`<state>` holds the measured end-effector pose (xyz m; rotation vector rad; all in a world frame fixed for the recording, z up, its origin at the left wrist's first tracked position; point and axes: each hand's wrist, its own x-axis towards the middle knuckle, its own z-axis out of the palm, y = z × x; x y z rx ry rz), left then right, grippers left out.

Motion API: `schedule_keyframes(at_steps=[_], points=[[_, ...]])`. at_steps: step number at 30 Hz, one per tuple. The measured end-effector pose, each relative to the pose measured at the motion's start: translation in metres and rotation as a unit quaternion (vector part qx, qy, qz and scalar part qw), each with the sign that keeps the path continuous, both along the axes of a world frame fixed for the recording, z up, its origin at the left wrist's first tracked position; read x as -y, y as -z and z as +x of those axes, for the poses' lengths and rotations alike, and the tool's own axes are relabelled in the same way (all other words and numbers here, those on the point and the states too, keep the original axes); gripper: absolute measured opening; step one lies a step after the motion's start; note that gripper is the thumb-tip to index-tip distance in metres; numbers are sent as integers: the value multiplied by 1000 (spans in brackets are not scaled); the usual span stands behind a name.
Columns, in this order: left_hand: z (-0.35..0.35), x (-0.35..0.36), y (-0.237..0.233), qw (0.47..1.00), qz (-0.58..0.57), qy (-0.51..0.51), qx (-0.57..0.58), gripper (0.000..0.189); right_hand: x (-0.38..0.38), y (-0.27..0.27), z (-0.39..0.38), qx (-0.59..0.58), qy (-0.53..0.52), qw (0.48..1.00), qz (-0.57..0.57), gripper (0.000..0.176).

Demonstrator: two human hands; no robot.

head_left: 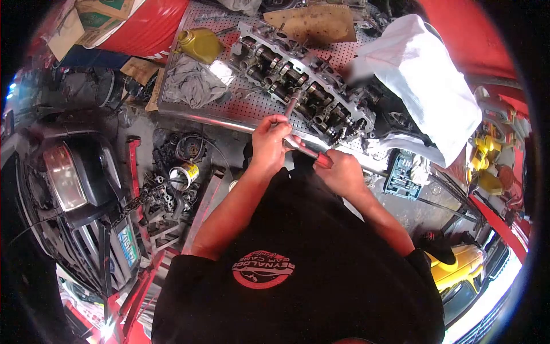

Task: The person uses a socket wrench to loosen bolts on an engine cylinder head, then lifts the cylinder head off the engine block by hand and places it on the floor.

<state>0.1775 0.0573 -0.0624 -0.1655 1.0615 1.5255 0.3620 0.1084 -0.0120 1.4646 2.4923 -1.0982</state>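
Note:
A cylinder head (298, 80) with exposed camshafts lies across the perforated metal bench in front of me. My left hand (271, 142) is closed around the head end of a socket wrench (307, 150). From that hand a metal extension (293, 103) runs up to the middle of the cylinder head, its far end among the cam parts. My right hand (342, 174) grips the wrench's red handle, close to my body and right of the left hand.
On the bench (252, 108), a grey rag (193, 81) and a yellow oil jug (199, 45) lie left of the cylinder head. White cloth (421, 86) covers parts at right. A teal socket case (403, 175) sits below it. A car front (86, 183) stands at left.

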Motion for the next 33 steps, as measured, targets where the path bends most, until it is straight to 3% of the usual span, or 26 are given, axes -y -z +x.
schedule_keyframes(at_steps=[7, 10, 11, 14, 15, 18, 19, 21, 22, 23, 24, 25, 26, 28, 30, 31, 32, 33], points=[[-23, -6, 5, 991, -14, -23, 127, 13, -12, -57, -34, 41, -50, 994, 84, 27], [-29, -14, -4, 998, -31, 25, 38, 14, -2, -33, -30, 48, -11, 998, 43, 26], [-26, -19, -12, 995, -55, 63, -45, 18, 4, -14, -24, 82, -37, 995, -29, 23], [-10, -12, 6, 942, -26, 179, -282, 21, 38, 54, -18, 2, 10, 986, -166, 25], [-8, -11, 5, 943, -52, 172, -281, 22, 43, 70, -24, -24, 25, 984, -172, 28], [-10, -9, -4, 819, -81, 177, -540, 20, 48, 102, -46, -86, 70, 968, -227, 34], [-12, -9, 6, 815, -80, 167, -548, 18, 50, 108, -51, -94, 84, 955, -268, 36], [-9, -5, 5, 824, -96, 190, -524, 18, 48, 110, -46, -66, 90, 924, -365, 41], [-12, -8, 2, 827, -100, 199, -516, 19, 37, 97, -43, -3, 43, 944, -327, 41], [-14, -10, 1, 920, -84, 146, -354, 19, 24, 74, -40, 60, -6, 956, -287, 41], [-15, -10, 0, 978, -66, 89, -178, 20, 9, 36, -39, 99, -58, 975, -190, 36], [-16, -9, 0, 999, -46, 29, 7, 20, -6, -8, -39, 138, -109, 980, -92, 31], [-20, -12, -3, 993, -105, 16, 52, 20, -15, -40, -40, 112, -83, 990, -23, 32], [-17, -18, -7, 989, -87, -59, 107, 16, -27, -83, -55, 153, -101, 975, 129, 29], [-21, -21, -8, 998, -56, -10, 25, 15, -15, -33, -45, 206, -61, 973, 83, 25], [-23, -21, -5, 999, -43, 9, -15, 15, -15, -11, -37, 168, -36, 979, -110, 31], [-23, -19, 1, 996, -43, 27, -72, 15, -9, 11, -27, 128, -11, 944, -304, 36], [-20, -15, 10, 990, -48, 51, -126, 15, 9, 40, -17, 75, 71, 964, -246, 34]])
